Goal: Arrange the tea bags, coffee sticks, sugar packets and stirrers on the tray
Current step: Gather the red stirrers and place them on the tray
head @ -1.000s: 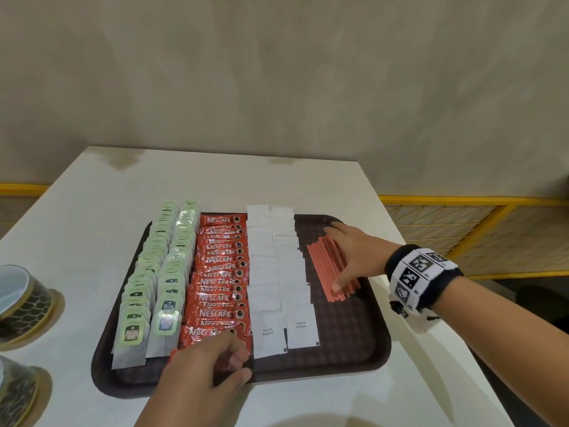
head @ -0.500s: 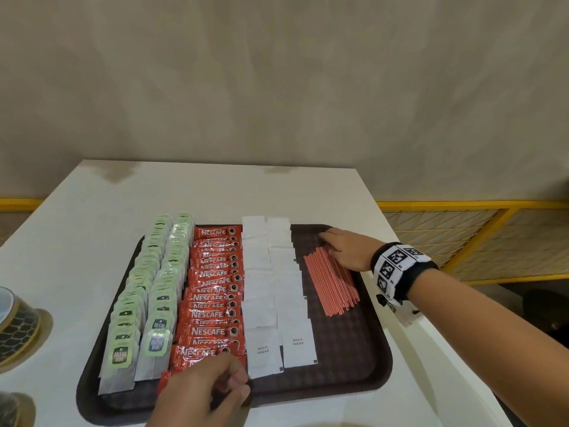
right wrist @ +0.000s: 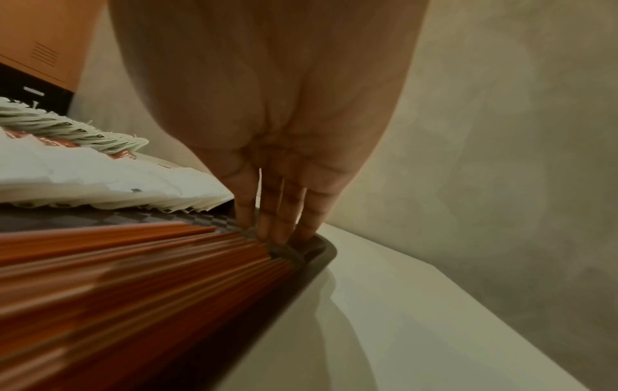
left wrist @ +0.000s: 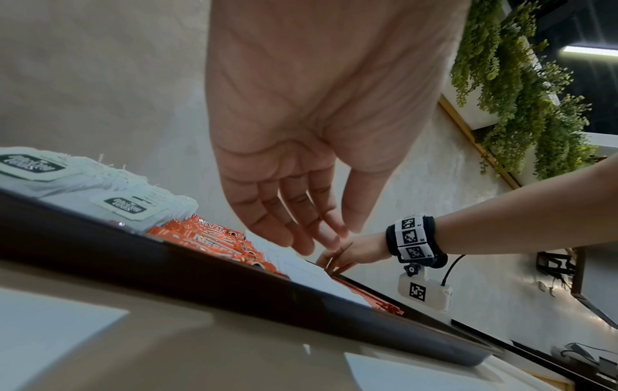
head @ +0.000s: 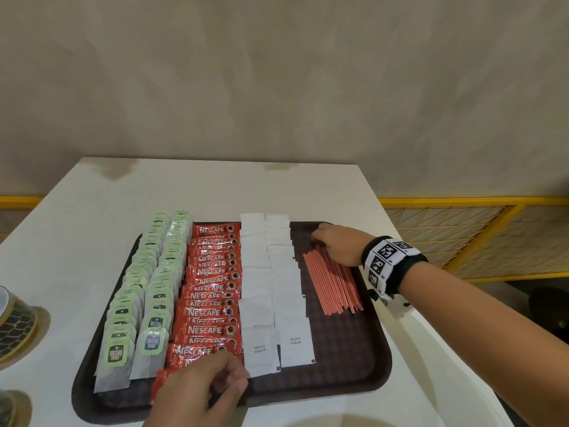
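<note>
A dark brown tray [head: 348, 359] holds two rows of green tea bags [head: 147, 291], a row of red coffee sticks [head: 209, 291], two columns of white sugar packets [head: 274, 272] and a fan of orange stirrers [head: 332, 282] on the right. My right hand [head: 318, 237] is at the stirrers' far ends. Its straight fingers [right wrist: 277, 224] press down on the tray [right wrist: 314, 254] against the stirrers [right wrist: 133, 277]. My left hand [head: 237, 375] hovers over the nearest coffee sticks at the tray's near edge. Its fingers [left wrist: 321, 232] hang relaxed and hold nothing.
Two gold-patterned tins [head: 15, 322] stand on the white table at the far left. The table's right edge runs close to the tray, with a yellow railing [head: 462, 229] beyond it. A plain wall rises behind the table.
My right hand slid from the middle of the stirrers to their far ends. The left hand stayed at the near coffee sticks.
</note>
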`<action>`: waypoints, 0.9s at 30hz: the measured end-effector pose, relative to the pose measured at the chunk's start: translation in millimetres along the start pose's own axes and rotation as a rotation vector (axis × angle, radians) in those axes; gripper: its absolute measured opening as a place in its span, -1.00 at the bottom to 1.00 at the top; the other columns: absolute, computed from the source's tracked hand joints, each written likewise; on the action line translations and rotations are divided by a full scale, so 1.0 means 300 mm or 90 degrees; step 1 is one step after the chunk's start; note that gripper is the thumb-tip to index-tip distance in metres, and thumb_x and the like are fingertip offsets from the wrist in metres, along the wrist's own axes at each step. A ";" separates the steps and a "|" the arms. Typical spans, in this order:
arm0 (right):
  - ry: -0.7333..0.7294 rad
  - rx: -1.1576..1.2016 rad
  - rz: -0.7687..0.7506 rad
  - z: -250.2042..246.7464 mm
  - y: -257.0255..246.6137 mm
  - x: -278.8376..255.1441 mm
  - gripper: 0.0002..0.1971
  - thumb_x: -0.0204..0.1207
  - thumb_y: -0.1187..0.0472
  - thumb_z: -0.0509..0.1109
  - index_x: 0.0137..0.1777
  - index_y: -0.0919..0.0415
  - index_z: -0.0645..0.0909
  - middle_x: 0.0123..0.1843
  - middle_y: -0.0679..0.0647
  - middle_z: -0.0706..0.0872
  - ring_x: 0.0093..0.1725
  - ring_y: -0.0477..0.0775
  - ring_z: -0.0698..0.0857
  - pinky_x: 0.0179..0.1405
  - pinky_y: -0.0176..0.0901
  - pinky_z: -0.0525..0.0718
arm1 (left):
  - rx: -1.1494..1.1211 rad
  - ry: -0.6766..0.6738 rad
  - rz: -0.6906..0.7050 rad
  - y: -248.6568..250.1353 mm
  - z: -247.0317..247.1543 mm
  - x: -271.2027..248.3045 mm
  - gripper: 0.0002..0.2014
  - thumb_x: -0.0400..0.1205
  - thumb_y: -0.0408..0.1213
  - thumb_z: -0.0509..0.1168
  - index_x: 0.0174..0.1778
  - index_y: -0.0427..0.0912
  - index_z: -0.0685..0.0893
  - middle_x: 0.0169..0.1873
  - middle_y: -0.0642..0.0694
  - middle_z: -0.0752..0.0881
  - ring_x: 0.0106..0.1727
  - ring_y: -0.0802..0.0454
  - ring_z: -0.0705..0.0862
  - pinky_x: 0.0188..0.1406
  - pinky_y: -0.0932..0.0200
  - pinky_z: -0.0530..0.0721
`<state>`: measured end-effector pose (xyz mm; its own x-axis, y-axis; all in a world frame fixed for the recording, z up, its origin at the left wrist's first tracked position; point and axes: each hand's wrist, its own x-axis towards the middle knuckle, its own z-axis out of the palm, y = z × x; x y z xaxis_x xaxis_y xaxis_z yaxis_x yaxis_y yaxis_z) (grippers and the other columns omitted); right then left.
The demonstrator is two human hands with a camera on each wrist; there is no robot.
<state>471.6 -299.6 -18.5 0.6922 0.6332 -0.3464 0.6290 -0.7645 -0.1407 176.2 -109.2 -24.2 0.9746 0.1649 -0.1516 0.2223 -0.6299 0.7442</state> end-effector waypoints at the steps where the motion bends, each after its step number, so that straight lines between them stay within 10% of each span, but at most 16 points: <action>1: -0.005 -0.002 -0.006 0.007 -0.005 0.005 -0.61 0.63 0.42 0.10 0.39 0.26 0.54 0.27 0.17 0.54 0.24 0.19 0.57 0.28 0.04 0.55 | -0.001 0.001 -0.002 -0.003 0.000 0.000 -0.68 0.51 -0.07 0.44 -0.10 0.52 0.51 -0.21 0.49 0.67 -0.09 0.41 0.65 -0.08 0.47 0.61; 14: -0.021 -0.049 -0.080 0.020 -0.057 0.002 -0.65 0.72 0.26 0.09 0.45 0.21 0.49 0.35 0.12 0.52 0.30 0.14 0.54 0.35 0.08 0.49 | -0.019 -0.005 -0.011 0.003 -0.003 -0.011 -0.79 0.51 -0.13 0.43 -0.19 0.35 0.61 -0.35 0.31 0.72 -0.22 0.28 0.67 -0.17 0.44 0.63; 23: 0.073 0.094 -0.055 -0.049 -0.067 -0.081 -0.75 0.64 0.33 0.15 0.09 0.16 0.67 0.14 0.05 0.63 0.13 0.07 0.62 0.19 -0.11 0.56 | -0.042 0.006 -0.027 0.005 -0.023 -0.032 -0.82 0.54 -0.14 0.42 -0.18 0.30 0.61 -0.29 0.40 0.71 -0.16 0.38 0.69 -0.10 0.36 0.69; 27: -0.195 0.188 -0.002 -0.064 -0.096 -0.212 -0.79 0.55 0.31 0.29 -0.17 0.22 0.77 -0.15 0.15 0.82 -0.17 -0.02 0.74 0.02 -0.13 0.70 | -0.048 0.028 -0.020 0.007 -0.029 -0.038 -0.79 0.54 -0.16 0.42 -0.18 0.34 0.61 -0.28 0.42 0.71 -0.13 0.44 0.66 -0.14 0.45 0.63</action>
<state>416.3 -315.4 25.4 0.5259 0.6045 -0.5984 0.4719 -0.7927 -0.3859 165.2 -105.9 -15.3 0.9648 0.2175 -0.1478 0.2479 -0.5650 0.7870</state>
